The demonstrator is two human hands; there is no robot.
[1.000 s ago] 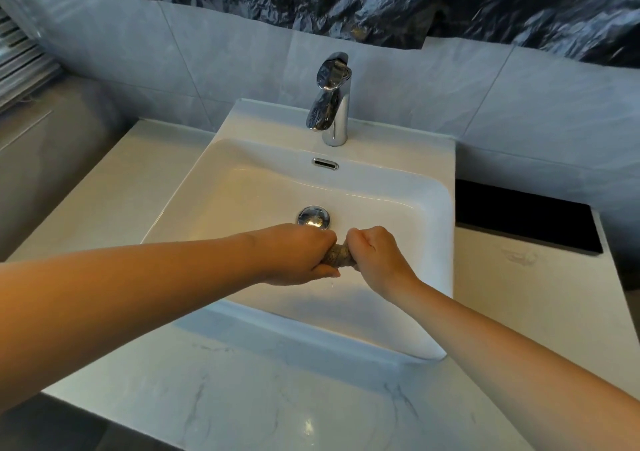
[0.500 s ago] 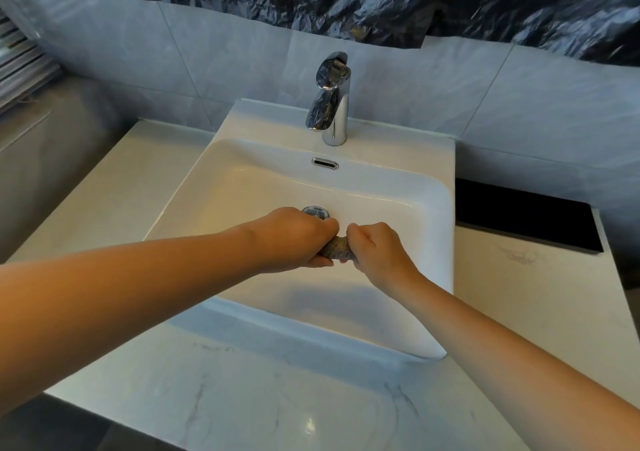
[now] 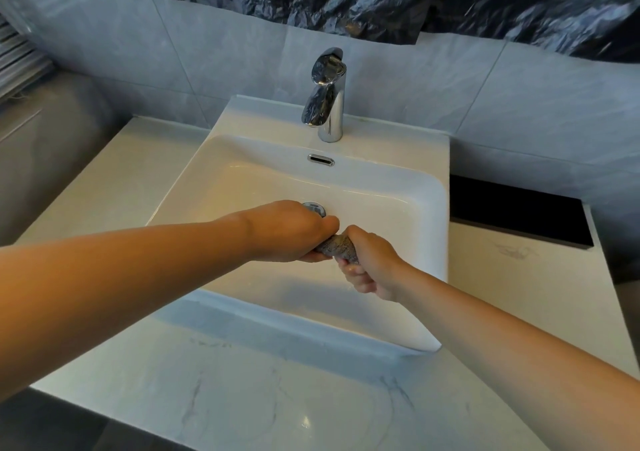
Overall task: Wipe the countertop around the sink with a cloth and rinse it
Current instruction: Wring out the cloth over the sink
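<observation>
The left hand (image 3: 291, 232) is clenched around one end of the grey cloth (image 3: 337, 248), knuckles up. Over the last second it has rolled forward and slid towards 12 o'clock, so it now covers the near edge of the drain (image 3: 316, 208), which was in plain view before. Between the two fists a short, tightly twisted rope of cloth shows, more of it than a second ago.

The cloth is held above the basin of the sink (image 3: 438, 215), clear of the counter (image 3: 242, 398). Its long axis was nearly level, 9 to 3 o'clock; it now slants from about 10 o'clock at the left fist down to 4 o'clock at the right.

The right hand (image 3: 369, 267) grasps the other end. It has dropped towards 5 o'clock and turned the opposite way, so its curled fingers now show underneath.

The counter-rotation reads as wringing. No stream shows at the faucet (image 3: 327, 104), so the rinse seems to be in its closing stage.
</observation>
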